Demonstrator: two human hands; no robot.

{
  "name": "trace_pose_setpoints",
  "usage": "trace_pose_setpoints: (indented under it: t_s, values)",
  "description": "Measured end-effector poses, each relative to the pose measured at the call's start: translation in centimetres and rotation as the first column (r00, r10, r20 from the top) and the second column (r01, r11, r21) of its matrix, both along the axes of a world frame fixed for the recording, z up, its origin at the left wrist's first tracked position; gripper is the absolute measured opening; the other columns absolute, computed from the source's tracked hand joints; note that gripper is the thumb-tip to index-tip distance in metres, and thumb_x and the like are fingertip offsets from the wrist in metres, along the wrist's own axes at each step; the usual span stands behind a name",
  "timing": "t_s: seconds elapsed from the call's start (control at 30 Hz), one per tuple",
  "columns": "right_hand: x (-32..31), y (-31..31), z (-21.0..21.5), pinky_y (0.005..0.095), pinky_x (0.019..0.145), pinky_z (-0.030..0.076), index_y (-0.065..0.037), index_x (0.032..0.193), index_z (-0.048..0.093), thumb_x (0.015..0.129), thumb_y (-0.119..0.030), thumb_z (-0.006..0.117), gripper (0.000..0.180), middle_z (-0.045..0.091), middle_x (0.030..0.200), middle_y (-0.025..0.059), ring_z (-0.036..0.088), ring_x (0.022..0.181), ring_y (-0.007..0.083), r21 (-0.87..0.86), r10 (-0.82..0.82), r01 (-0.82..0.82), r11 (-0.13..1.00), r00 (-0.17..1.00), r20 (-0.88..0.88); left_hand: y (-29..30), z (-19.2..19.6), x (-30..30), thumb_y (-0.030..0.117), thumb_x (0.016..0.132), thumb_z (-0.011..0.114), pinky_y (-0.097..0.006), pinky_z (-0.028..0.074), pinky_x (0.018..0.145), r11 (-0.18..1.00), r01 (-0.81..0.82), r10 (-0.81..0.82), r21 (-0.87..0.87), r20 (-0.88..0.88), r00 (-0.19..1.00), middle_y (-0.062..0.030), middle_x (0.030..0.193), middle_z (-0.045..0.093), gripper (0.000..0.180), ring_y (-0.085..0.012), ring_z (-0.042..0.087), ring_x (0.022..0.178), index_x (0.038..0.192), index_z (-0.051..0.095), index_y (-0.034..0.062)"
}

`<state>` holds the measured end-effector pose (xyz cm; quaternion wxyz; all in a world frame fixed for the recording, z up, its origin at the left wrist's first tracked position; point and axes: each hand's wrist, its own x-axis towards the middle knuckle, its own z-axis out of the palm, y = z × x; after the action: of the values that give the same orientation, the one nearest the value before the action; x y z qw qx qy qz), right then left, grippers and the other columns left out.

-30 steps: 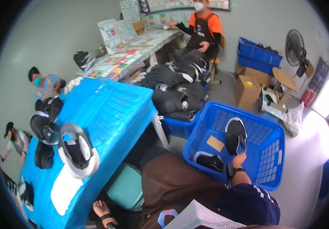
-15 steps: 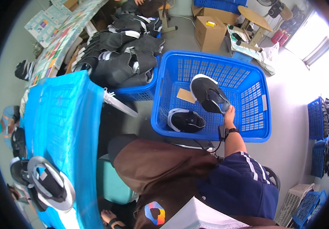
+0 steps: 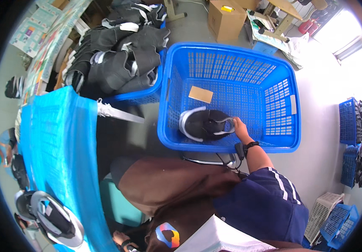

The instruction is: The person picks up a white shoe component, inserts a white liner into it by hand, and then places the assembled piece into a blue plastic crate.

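Observation:
My right hand reaches into a large blue plastic basket, closed on the heel collar of a black shoe upper with a pale rim. The shoe upper is low in the basket, its toe pointing left, over the spot where another one lay. A flat tan piece lies on the basket floor behind it. At the lower edge, my left hand is beside the blue-covered table; its fingers are too hidden to make out. Black shoes with thick white soles are on that table.
A second blue basket, heaped with black shoe uppers, stands at the back left. A cardboard box is behind the basket. Stacked blue baskets line the right side, with a pale crate lower right.
My right hand has lowered the shoe upper toward the near left of the basket and turned its toe leftward. The one lying there is now covered. The whole view has shifted slightly.

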<state>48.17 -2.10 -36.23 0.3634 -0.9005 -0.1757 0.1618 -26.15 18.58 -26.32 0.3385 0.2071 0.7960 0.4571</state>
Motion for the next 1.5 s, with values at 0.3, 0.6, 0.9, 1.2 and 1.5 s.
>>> trace_pose_setpoints:
  t_s: [0.3,0.6,0.9,1.2,1.5]
  values:
    - [-1.9,2.8,-2.2,0.0451,0.069,0.043,-0.010,0.105,0.051,0.090,-0.029,0.038,0.027,0.058,0.087,0.0239,0.054,0.086,0.0409,-0.013,0.153,-0.155,0.988,0.984,-0.096,-3.7,1.9,-7.2,0.014,0.075,0.052,-0.026,0.039,0.065,0.980,0.148,-0.168,0.135,0.154,0.974,-0.0035,0.073,0.049,0.012,-0.0167,0.047,0.072,0.081,0.052,0.0034]
    - [-1.1,3.6,-5.0,0.0467,0.069,0.044,-0.007,0.104,0.049,0.088,-0.018,0.037,0.023,0.059,0.083,0.0237,0.056,0.081,0.0398,-0.285,0.276,-0.300,0.910,0.953,-0.125,-1.9,2.2,-2.2,0.021,0.084,0.041,-0.033,0.039,0.078,0.990,-0.129,0.132,0.049,-0.043,0.990,-0.0097,0.090,0.054,0.021,-0.0217,0.050,0.083,0.102,0.044,0.0109]
    - [-1.1,8.1,-5.0,0.0457,0.066,0.047,-0.004,0.094,0.050,0.080,-0.009,0.040,0.018,0.060,0.078,0.0208,0.059,0.076,0.0369,-0.499,0.358,-0.339,0.797,0.932,-0.062,-1.6,1.9,-2.9,0.013,0.084,0.044,-0.034,0.042,0.078,0.993,-0.100,0.098,0.057,0.048,0.994,-0.0105,0.091,0.056,0.026,-0.0222,0.053,0.081,0.109,0.039,0.0115]
    - [-0.5,7.7,-6.5,0.0434,0.093,0.036,0.000,0.132,0.017,0.080,-0.009,0.035,0.056,0.015,0.136,0.0266,0.041,0.114,0.0385,-0.551,0.412,-0.592,0.589,0.806,-0.426,-1.0,3.0,1.9,0.010,0.081,0.051,-0.035,0.041,0.078,0.983,-0.173,0.177,0.057,-0.063,0.982,-0.0117,0.101,0.053,0.046,-0.0239,0.051,0.091,0.122,0.031,0.0145]
    - [-1.1,10.0,0.7,0.0507,0.096,0.032,-0.041,0.132,-0.013,0.063,-0.017,0.074,0.113,-0.014,0.140,0.0184,0.026,0.119,0.0493,-0.536,0.621,-0.811,0.236,0.549,-0.559,-1.9,4.0,2.0,0.012,0.084,0.049,-0.038,0.038,0.087,0.992,-0.123,0.123,0.036,0.012,0.992,-0.0122,0.115,0.047,0.056,-0.0254,0.048,0.101,0.130,0.019,0.0195]
